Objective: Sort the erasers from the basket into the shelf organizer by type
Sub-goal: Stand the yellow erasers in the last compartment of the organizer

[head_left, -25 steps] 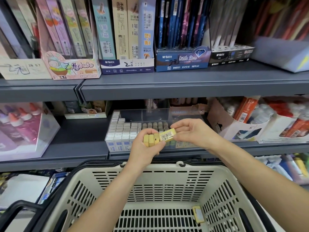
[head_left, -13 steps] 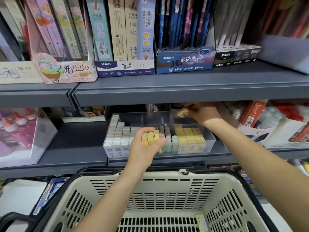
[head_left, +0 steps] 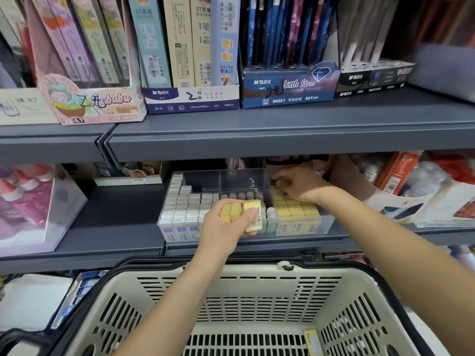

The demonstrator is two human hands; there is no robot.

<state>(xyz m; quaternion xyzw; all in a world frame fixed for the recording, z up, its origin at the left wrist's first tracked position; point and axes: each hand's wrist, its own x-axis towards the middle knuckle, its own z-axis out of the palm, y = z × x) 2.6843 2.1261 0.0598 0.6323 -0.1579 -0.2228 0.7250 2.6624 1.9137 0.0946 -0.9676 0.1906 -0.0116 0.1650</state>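
Three yellow block erasers in paper sleeves: held side by side in the left hand, just in front of the organizer's front wall and above the basket's far rim.
Left hand: fingers and thumb curled round the three erasers, thumb lying across the barcode-labelled one on the right.
Right hand: reached into the back of the organizer's right compartment, fingers bent down at the rear yellow rows; I cannot tell whether they pinch anything.
Clear plastic shelf organizer: sits on the grey metal shelf, split into three compartments.
Left compartment: white block erasers in stepped rows.
Middle compartment: grey round-topped erasers standing upright.
Right compartment: yellow boxed erasers packed in rows, the same sort as the held ones.
Beige slotted plastic basket with black rim: below the shelf, closest to the person; one loose yellow eraser lies on its floor at the right.
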